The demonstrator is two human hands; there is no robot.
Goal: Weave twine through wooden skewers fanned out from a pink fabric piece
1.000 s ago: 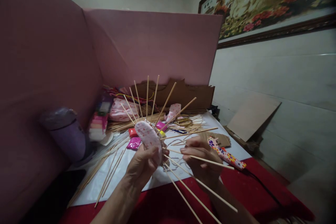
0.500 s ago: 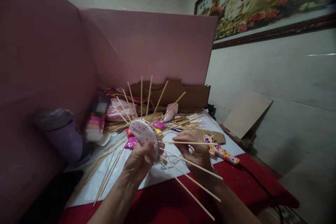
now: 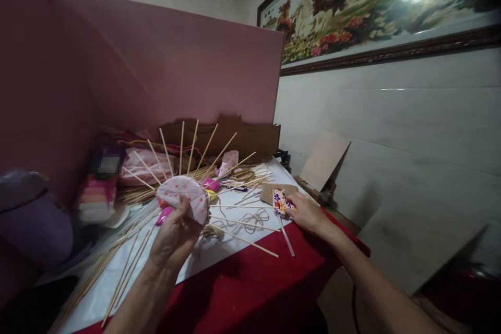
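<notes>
My left hand (image 3: 172, 237) is closed round a pink dotted fabric-covered disc (image 3: 186, 197), held above the table. Several thin bamboo sticks (image 3: 203, 148) fan out from the disc in all directions. My right hand (image 3: 307, 214) has reached out to the right and its fingers are closed on a colourful floral-patterned tool (image 3: 281, 202) that rests on the white sheet (image 3: 219, 250). A loose tangle of pale string (image 3: 250, 217) lies on the sheet between my two hands.
A pink board (image 3: 176, 62) walls off the table at the back and left. Cardboard pieces (image 3: 242, 135), bundles of loose sticks (image 3: 129, 255), pink fabric bags (image 3: 144, 164) and small pink packets (image 3: 211, 184) crowd the far side. A red cloth (image 3: 254, 287) covers the near edge. A purple bag (image 3: 31, 219) sits left.
My right hand left the sticks and moved right to grasp the floral tool. The view has swung right, and the disc with its sticks has shifted left and tilted.
</notes>
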